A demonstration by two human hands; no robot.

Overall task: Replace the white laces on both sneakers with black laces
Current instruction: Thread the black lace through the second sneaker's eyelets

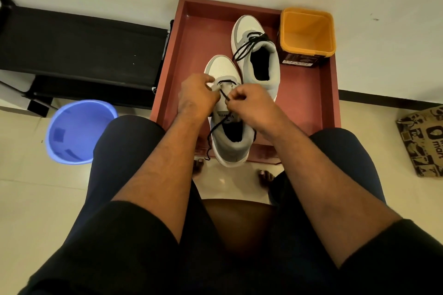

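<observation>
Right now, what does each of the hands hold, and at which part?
The right hand pinches the black lace near its lower eyelets. The left hand grips the near sneaker at its eyelet edge.

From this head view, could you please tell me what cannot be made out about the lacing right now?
- Near sneaker: the left hand and right hand cover its eyelets, so the number threaded is hidden.
- Black lace: its working end is lost in the right hand's pinch.
- Far sneaker: too small to tell whether it is fully laced.
- Orange tub: label unreadable.
</observation>
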